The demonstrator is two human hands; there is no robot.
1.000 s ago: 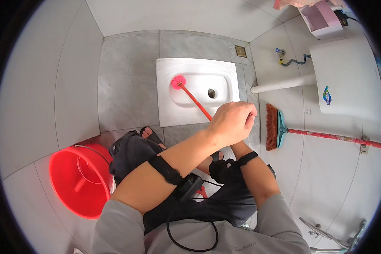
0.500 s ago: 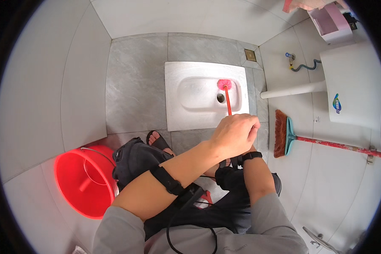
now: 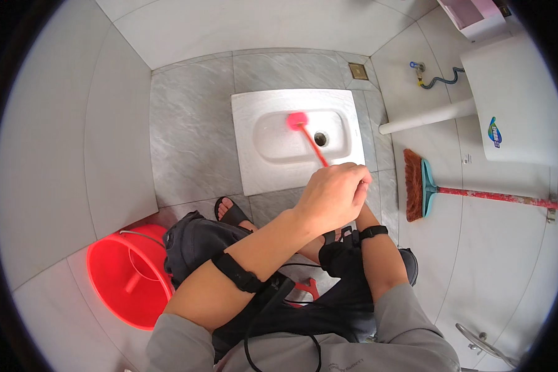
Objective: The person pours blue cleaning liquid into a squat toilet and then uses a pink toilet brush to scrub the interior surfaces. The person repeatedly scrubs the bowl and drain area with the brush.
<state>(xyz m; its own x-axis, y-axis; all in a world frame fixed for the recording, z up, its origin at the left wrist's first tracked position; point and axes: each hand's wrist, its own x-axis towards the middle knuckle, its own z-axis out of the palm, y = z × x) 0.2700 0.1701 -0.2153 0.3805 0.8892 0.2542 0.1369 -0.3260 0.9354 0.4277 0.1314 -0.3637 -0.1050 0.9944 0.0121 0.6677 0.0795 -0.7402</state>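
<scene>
My left hand (image 3: pixel 332 195) is closed round the red handle of a toilet brush (image 3: pixel 313 145). The brush's round pink bristle head touches the far side of the basin in a white squat toilet (image 3: pixel 248 167), left of the drain hole. The right forearm comes up from the lower right, with a black strap at its wrist. Behind the left hand, my right hand is mostly hidden, so its grip on the handle does not show.
A red bucket (image 3: pixel 108 263) stands at lower left beside my leg. On the right, a broom (image 3: pixel 415 186) with a red handle hangs against the tiled wall. A white cistern (image 3: pixel 508 93) with a pipe (image 3: pixel 428 118) is mounted above it. A floor drain (image 3: pixel 358 71) lies beyond the toilet.
The brush head has swung left, from beside the drain hole to the middle of the basin. My left hand has shifted slightly left with it. The view has tilted a little.
</scene>
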